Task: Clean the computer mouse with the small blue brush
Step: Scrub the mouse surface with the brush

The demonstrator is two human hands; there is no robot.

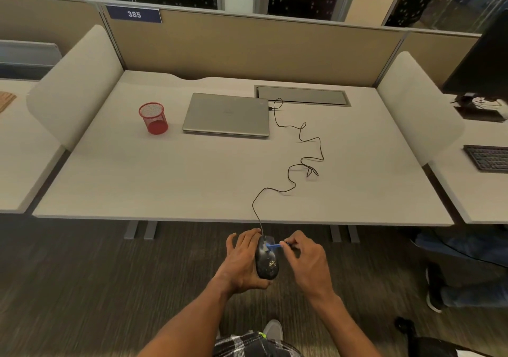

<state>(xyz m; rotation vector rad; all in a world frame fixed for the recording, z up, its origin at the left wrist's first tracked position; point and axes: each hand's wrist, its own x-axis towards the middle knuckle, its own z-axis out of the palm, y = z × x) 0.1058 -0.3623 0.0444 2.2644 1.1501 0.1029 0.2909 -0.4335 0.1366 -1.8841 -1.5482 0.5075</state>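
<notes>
Below the near edge of the desk (137,186), the left hand (242,260) cradles a black mouse (266,263) from its left side, fingers curled around the body, thumb under its near end. The right hand (308,260) pinches the handle of a small blue brush (273,246) between thumb and fingertips, the brush head resting on the far end of the mouse. Both forearms reach forward over dark carpet. A thin cable (299,164) winds from the mouse across the desk toward a closed laptop (226,114). A red mesh cup (153,118) stands left of the laptop. Beige partitions (247,48) enclose the desk; a keyboard (488,157) lies on the neighbouring desk at right.
</notes>
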